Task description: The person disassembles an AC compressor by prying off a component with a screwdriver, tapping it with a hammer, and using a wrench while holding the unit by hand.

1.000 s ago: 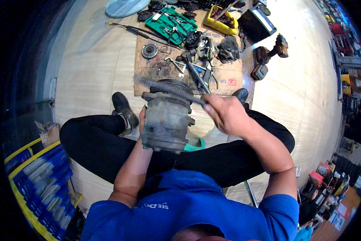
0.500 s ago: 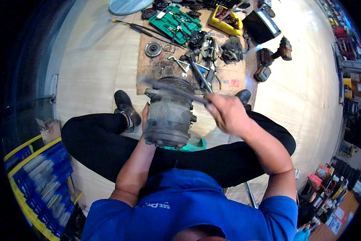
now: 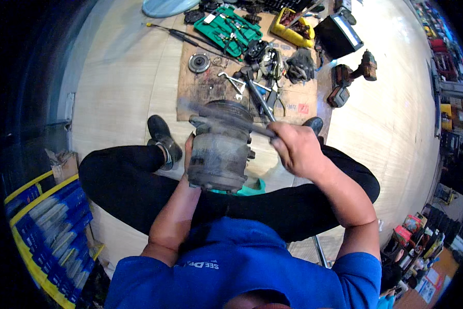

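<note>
A grey, grimy cylindrical car air-conditioning compressor point(image 3: 218, 159) is held up over my lap, its grooved pulley point(image 3: 230, 108) facing away from me. Along its left side my left hand point(image 3: 189, 149) grips it; most of the fingers are hidden behind the body. My right hand point(image 3: 297, 149) is closed around the end of a long dark bar-like tool point(image 3: 257, 129), smeared by motion. The tool lies slantwise across the compressor's upper part, just below the pulley. Whether it touches the metal cannot be made out.
Beyond my feet, a cardboard sheet point(image 3: 190, 92) bears a ratchet-like tool point(image 3: 261, 100), pliers point(image 3: 279, 105), a round metal disc point(image 3: 199, 63) and gloves point(image 3: 300, 64). Farther off are a green tool case point(image 3: 229, 31) and a yellow tray point(image 3: 288, 33). An impact driver point(image 3: 365, 67) stands right.
The compressor sits slightly more to the right and lower in view, and the whole scene has shifted a little likewise. My right hand, still holding the bar-like tool, has moved slightly right.
</note>
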